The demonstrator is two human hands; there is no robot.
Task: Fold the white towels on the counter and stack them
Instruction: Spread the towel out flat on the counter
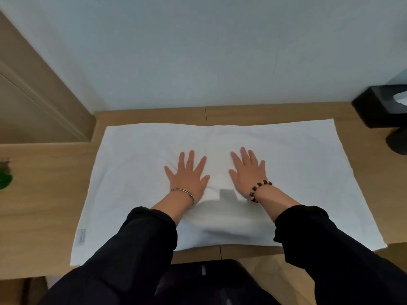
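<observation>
A towel (297, 172) lay spread flat on the counter (44, 194), its far edge near the wall (198, 51) at 12 o'clock. Both hands rested flat on the towel's middle, apart from each other: the left hand (189, 175) just toward 9 o'clock of centre, the right hand (247, 172) just toward 3 o'clock. A label (82, 236) sat at the towel's 8 o'clock corner. A box (378, 111) stood at 2 o'clock, near the towel's far corner. A small object (4, 179) lay at 9 o'clock, well apart from the towel, and a panel (33, 95) rose at 10 o'clock.
</observation>
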